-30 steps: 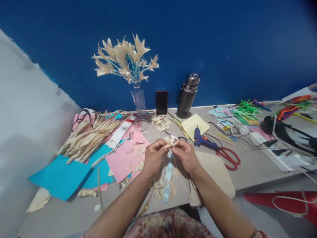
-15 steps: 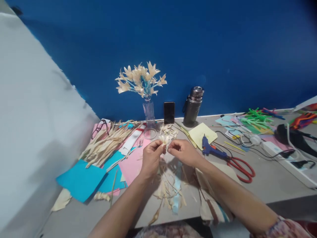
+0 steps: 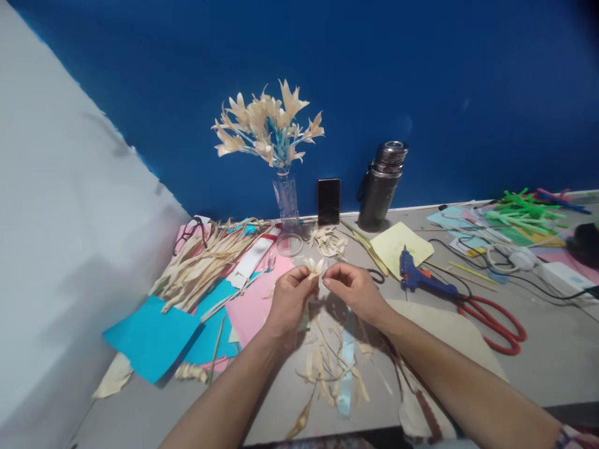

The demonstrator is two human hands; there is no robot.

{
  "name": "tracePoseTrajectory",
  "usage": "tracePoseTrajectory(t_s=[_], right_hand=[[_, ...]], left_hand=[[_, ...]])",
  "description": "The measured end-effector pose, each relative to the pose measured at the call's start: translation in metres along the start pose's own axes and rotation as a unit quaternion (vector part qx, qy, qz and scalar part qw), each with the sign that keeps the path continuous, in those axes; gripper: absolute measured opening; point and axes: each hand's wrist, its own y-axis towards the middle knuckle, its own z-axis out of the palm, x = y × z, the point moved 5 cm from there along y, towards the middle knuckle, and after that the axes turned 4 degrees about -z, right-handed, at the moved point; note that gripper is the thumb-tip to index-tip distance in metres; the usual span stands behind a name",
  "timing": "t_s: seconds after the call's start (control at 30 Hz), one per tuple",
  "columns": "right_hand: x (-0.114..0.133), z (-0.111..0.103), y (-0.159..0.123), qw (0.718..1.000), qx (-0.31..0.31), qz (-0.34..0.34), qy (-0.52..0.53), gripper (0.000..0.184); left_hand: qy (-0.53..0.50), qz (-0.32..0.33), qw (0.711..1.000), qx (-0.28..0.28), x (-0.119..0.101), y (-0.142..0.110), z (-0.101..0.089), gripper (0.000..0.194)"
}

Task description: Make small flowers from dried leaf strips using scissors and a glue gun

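Note:
Over the middle of the table, my left hand (image 3: 291, 302) pinches a small cream flower (image 3: 316, 267) of dry, husk-like petals between thumb and fingers. My right hand (image 3: 354, 290) is closed in a pinch close against the flower's right side; what its fingertips hold, if anything, is too small to make out. Below both hands lie cream scraps (image 3: 322, 365) and a pale blue strip (image 3: 346, 368). Just beyond them sits a small heap of curled cream strips (image 3: 327, 241). The flower's lower end is hidden by my left fingers.
At the back stand a clear bottle (image 3: 286, 199) holding similar flowers (image 3: 266, 125), a phone (image 3: 329, 201) and a dark flask (image 3: 382, 184). A blue glue gun (image 3: 423, 280) and red-handled scissors (image 3: 496, 324) lie right. Left are dried husks (image 3: 201, 268) and blue paper (image 3: 152, 337).
The camera view has shifted nearer, so the bottle, flask and glue gun look larger and farther out. My right fingertips are slightly farther from the flower; my left hand keeps hold of it.

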Motion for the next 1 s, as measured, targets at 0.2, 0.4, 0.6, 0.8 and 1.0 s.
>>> tracePoseTrajectory(t_s=[0.2,0.4,0.6,0.8,1.0], right_hand=[[-0.002,0.001,-0.001,1.000,0.001,0.000,0.006,0.008],[-0.007,0.001,-0.002,1.000,0.004,0.007,0.017,0.007],[-0.002,-0.003,-0.002,0.999,-0.031,-0.011,0.020,0.005],[0.000,-0.003,-0.004,0.999,-0.038,-0.009,0.032,0.007],[0.002,-0.003,-0.006,0.999,-0.033,-0.017,0.006,0.007]], left_hand=[[0.020,0.007,1.000,-0.003,0.004,-0.003,0.002,0.018],[-0.010,-0.010,1.000,0.016,0.011,0.002,0.000,0.018],[-0.002,-0.004,1.000,0.004,0.007,0.000,0.002,0.016],[-0.005,0.013,1.000,-0.012,0.004,-0.002,0.004,0.018],[0.000,0.037,0.999,-0.038,0.003,-0.004,0.005,0.018]])
